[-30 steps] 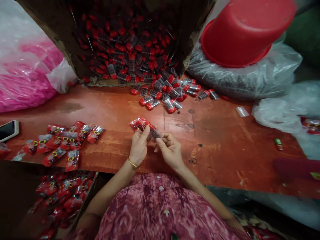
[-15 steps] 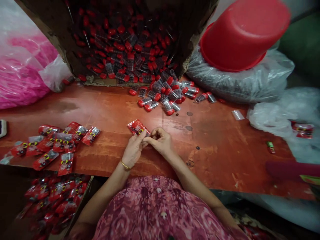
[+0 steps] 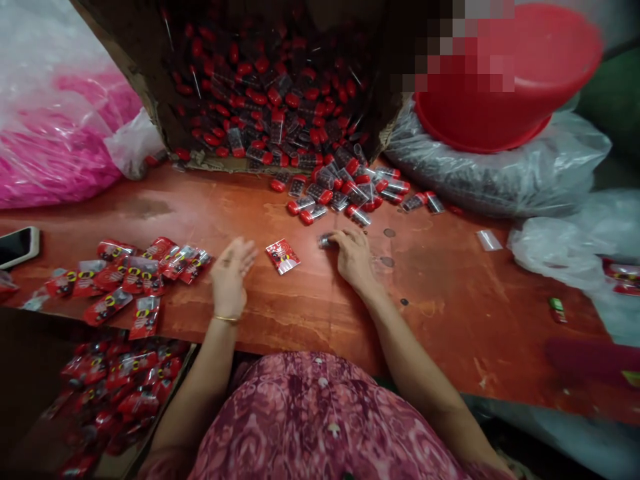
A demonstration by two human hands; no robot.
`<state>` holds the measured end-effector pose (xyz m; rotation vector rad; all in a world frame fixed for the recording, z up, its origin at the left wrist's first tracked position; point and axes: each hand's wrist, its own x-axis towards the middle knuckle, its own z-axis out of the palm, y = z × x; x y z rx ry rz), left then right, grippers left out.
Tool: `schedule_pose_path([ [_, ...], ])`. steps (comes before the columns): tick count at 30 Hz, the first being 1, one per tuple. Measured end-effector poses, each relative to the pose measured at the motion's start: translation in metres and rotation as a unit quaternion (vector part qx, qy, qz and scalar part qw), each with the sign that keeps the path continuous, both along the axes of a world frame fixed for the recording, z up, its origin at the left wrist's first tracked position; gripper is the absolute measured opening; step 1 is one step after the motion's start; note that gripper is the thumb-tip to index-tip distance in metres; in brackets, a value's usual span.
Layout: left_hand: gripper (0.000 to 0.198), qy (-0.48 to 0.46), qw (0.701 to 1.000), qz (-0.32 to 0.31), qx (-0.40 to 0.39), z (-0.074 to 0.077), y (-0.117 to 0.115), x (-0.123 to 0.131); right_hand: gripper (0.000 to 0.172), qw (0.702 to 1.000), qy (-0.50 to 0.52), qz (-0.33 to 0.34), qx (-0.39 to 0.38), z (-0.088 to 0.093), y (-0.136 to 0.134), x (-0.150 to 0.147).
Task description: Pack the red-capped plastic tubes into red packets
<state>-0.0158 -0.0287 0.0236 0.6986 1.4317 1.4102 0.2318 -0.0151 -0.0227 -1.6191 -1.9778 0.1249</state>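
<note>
My left hand (image 3: 231, 273) is over the table just right of a pile of red printed packets (image 3: 143, 273). Its fingers are stretched out, slightly smeared by motion, and nothing is in them. With closed fingers, my right hand (image 3: 356, 260) grips a small clear container with dark contents (image 3: 325, 241) by one end. Between the two hands a red printed packet (image 3: 283, 257) lies flat on the table, touched by neither. Beyond my right hand is a loose heap of clear containers with red caps (image 3: 345, 187).
A cardboard box (image 3: 393, 127) full of red-capped containers lies at the back. A red tub (image 3: 505, 100) rests on a bulging plastic bag (image 3: 500, 177). On the left are a phone (image 3: 20, 247) and a bag of pink pieces (image 3: 65, 153). Below the edge, a box holds packets (image 3: 120, 393).
My hands have come apart. The left has moved left and let go of a packet, and one more lies on the left pile. My right hand has taken hold of a container.
</note>
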Motion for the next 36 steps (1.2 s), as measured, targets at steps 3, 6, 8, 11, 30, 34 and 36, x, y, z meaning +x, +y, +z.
schedule_pose_path([
  [3, 0.035, 0.327, 0.933, -0.141, 0.058, -0.008, 0.0, 0.02, 0.035, 0.999, 0.023, 0.024, 0.031, -0.001, -0.02, 0.003],
  [6, 0.027, 0.536, 0.812, -0.225, 0.057, -0.012, 0.005, 0.029, 0.027, 0.995, 0.06, 0.023, 0.071, 0.003, -0.033, 0.004],
  [8, 0.026, 0.596, 0.761, -0.254, 0.039, -0.012, 0.009, 0.031, 0.021, 0.991, 0.091, 0.014, 0.092, 0.007, -0.04, -0.002],
  [11, 0.026, 0.634, 0.732, -0.247, 0.032, -0.014, 0.011, 0.035, 0.018, 0.987, 0.123, 0.014, 0.101, 0.012, -0.047, -0.018],
  [30, 0.02, 0.532, 0.829, -0.139, 0.098, -0.014, 0.009, 0.043, 0.016, 0.97, 0.242, 0.005, 0.015, 0.015, -0.059, -0.052],
  [34, 0.018, 0.488, 0.85, -0.132, 0.148, 0.003, -0.007, 0.049, 0.026, 0.897, 0.432, 0.002, -0.09, 0.028, -0.049, -0.072],
  [36, 0.018, 0.466, 0.86, -0.141, 0.152, 0.009, -0.015, 0.053, 0.024, 0.865, 0.489, 0.017, -0.109, 0.033, -0.044, -0.08],
])
